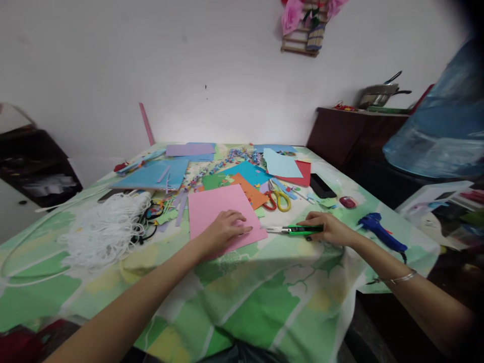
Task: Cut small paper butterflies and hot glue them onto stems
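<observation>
From where I stand, the left hand [227, 229] lies on the pink sheet [212, 204] at the near middle of the desk [245, 277], palm down, its grip loose and holding nothing, fingers slightly bent over the paper. The right hand [327, 229] has its grip closed round the green and black cutter [304, 230], whose silver end points left to the sheet's right edge; whether the tip touches the paper, I can't tell.

The pink sheet partly covers an orange sheet [252, 194] on its far side. Just beyond the cutter sit scissors with red and yellow handles [282, 200], and right of those a black phone [322, 186] and a dark red shiny object [347, 202]. A blue glue gun [381, 233] rests at the right side, past the right hand.

Over on the left there's a tangled heap of white cord [108, 227], with a large blue sheet [151, 174] farther back. A pale blue sheet [283, 164] overlaps a red sheet [305, 171] on the far right part of the desk, and a chain of small coloured pieces [242, 155] curves across the far middle.
</observation>
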Demonstrator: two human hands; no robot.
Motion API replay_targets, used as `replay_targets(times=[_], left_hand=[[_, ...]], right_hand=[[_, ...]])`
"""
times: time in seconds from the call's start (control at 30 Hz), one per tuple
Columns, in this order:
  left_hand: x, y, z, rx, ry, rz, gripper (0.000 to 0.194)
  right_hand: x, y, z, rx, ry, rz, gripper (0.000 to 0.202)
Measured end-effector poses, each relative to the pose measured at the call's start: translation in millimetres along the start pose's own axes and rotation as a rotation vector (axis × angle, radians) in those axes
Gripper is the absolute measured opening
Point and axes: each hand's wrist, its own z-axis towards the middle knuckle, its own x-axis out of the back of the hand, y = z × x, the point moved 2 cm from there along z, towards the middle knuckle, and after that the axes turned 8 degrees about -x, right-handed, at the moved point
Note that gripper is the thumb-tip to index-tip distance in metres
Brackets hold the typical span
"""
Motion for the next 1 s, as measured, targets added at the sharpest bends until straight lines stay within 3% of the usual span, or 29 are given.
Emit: replay_targets(times=[0.1,0.23,0.53,1.0], left_hand=[[-5.5,2.5,2.6,-0.067,-0.112,0.068,0.039],[-14.5,-1.4,2.2,-0.042,-0.207,0.036,0.042],[-21.8,-6.1,2.0,-0.031,-0.275,0.031,0.051],[-24.3,-8.8,1.0,-0.019,-0.261,0.009,0.052]], right_hand=[[1.0,3.5,0.0,0.034,-0.012,-0.017,0.042],[1.0,2.9,-1.1,0.067,0.009,-0.068,0.046],[-6.2,3.2,-4.4,0.071,0.058,-0.140,0.041],[-7.0,0.4,-16.5,0.108,0.126,-0.144,0.045]])
